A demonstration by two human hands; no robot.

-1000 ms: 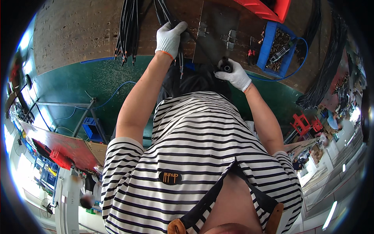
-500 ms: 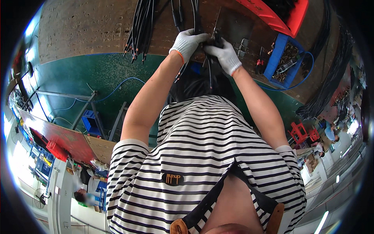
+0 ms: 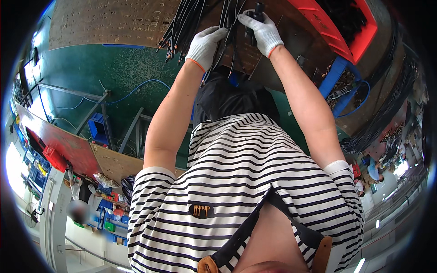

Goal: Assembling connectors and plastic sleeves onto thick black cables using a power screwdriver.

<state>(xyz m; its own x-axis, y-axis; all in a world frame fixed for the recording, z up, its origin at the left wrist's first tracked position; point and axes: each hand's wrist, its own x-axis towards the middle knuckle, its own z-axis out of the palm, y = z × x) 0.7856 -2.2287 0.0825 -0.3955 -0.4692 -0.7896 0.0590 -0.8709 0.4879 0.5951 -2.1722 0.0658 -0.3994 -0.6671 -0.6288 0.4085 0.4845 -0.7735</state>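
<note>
Clock is centred on the view, 12 at top.

Left hand (image 3: 205, 45), white glove, just left of 12: thumb and fingers closed on a few black cables (image 3: 231, 22). These run up past the fingertips, with ends hanging below the hand toward the table edge.

Right hand (image 3: 261, 32), white glove, between 12 and 1: fist wrapped round a black part (image 3: 258, 9), one end sticking out above the grip, more of it showing below at 7 from the hand. Type unclear. Hands near each other, not touching.

Bundle (image 3: 184, 25) of black cables between 11 and 12, lying on the wooden table (image 3: 109, 22), reddish tips pointing toward 7.

Red bin (image 3: 324, 27) between 1 and 2, dark contents, too dim to identify. Blue bin (image 3: 333, 76) at 2, just below the red one, holds small brass-coloured bits plus a grey tool (image 3: 339, 93); blue hose (image 3: 368, 96) loops beside it.

More dark cables (image 3: 364, 136) at 3, draped over the table edge. Blue crate (image 3: 96, 127) at 9, by a metal frame (image 3: 102, 109). Co-worker (image 3: 84, 193) at 8, well away.
</note>
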